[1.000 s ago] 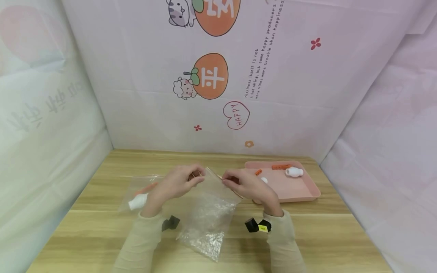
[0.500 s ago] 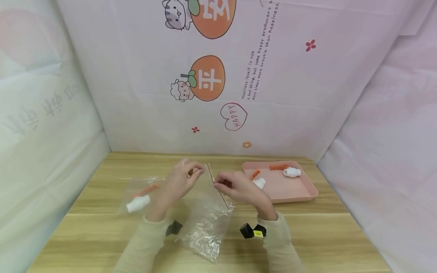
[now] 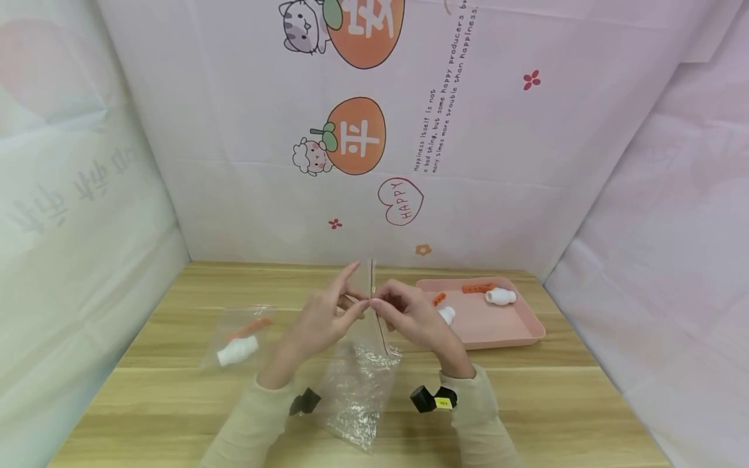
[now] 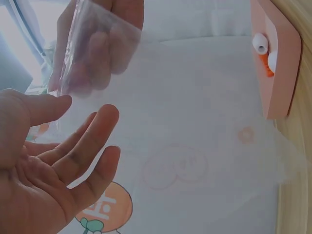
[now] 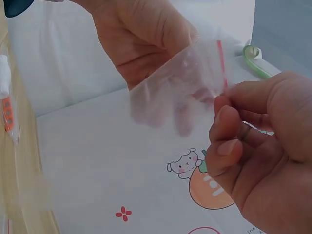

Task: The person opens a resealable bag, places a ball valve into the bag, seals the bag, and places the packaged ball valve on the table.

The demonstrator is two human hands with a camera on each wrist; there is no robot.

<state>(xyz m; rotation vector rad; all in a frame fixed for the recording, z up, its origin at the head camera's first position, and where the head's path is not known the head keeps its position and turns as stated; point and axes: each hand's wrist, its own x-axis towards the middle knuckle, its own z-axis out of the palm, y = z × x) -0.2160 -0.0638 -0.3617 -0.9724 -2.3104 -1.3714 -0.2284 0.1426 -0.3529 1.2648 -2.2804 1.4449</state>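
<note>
A clear zip bag (image 3: 357, 396) hangs from my fingertips over the table, its coloured zip strip (image 5: 223, 63) at the top. My right hand (image 3: 415, 315) pinches this strip between thumb and forefinger. On the bag's other side is my left hand (image 3: 318, 318), its thumb tip right at the mouth beside the right thumb. In the left wrist view the left fingers (image 4: 85, 151) are spread and loosely bent, apart from the thumb. Through the film in the right wrist view, the left fingers show behind the bag. It appears flat, with crinkled film low down.
At left on the wooden table (image 3: 175, 403) lies another clear bag holding a white bulged plastic piece (image 3: 237, 350) and an orange strip (image 3: 250, 328). A pink tray (image 3: 515, 339) at right holds white pieces (image 3: 500, 296) and orange holed strips (image 3: 478, 288). Printed cloth walls surround the table.
The left hand has moved right to the bag's mouth and its fingers have spread. The right hand has shifted slightly left, and the zip strip now stands more upright.
</note>
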